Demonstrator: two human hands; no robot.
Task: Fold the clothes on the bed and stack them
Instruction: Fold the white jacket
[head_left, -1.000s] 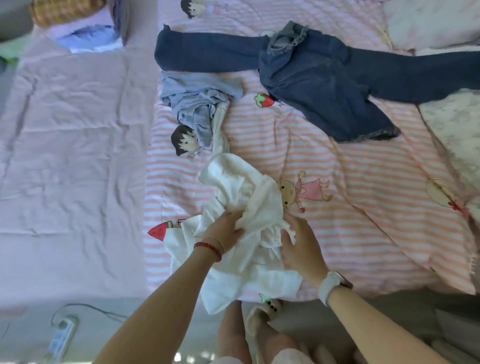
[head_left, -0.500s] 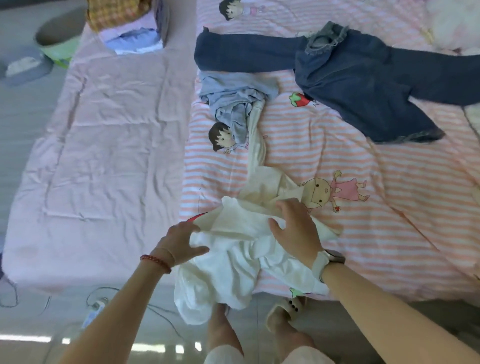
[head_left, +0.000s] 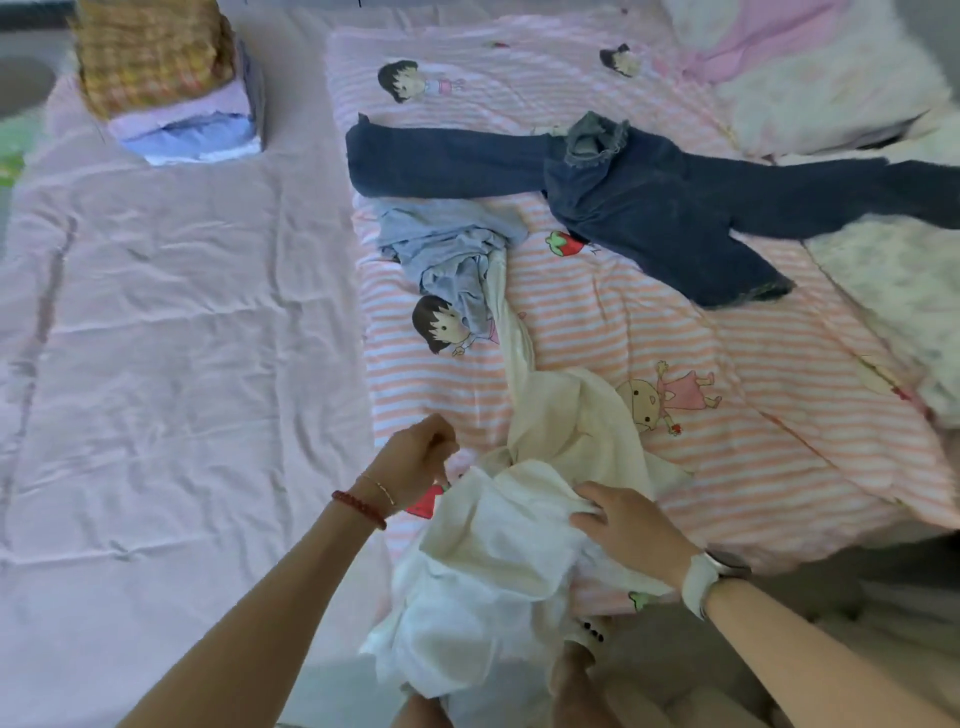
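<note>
A crumpled white garment (head_left: 498, 551) lies at the near edge of the bed, partly hanging over it, with one long strip running up toward a bunched light-blue garment (head_left: 447, 244). My right hand (head_left: 628, 525) rests on the white garment and grips a fold of it. My left hand (head_left: 415, 457) is curled closed just left of the cloth's edge; whether it pinches a corner is unclear. Dark blue jeans (head_left: 649, 208) lie spread out farther back. A stack of folded clothes (head_left: 171, 88) with a yellow checked piece on top sits at the far left.
A striped pink cartoon quilt (head_left: 753, 364) covers the right half of the bed, and a wrinkled plain pink sheet (head_left: 156, 338) the left. Fluffy white bedding (head_left: 831, 78) lies at the far right corner. My feet (head_left: 576, 670) stand on the floor below the bed edge.
The white garment went from bunched up in both hands to lying lower and more spread out. My left hand has come off its top and moved left. The view shifted right.
</note>
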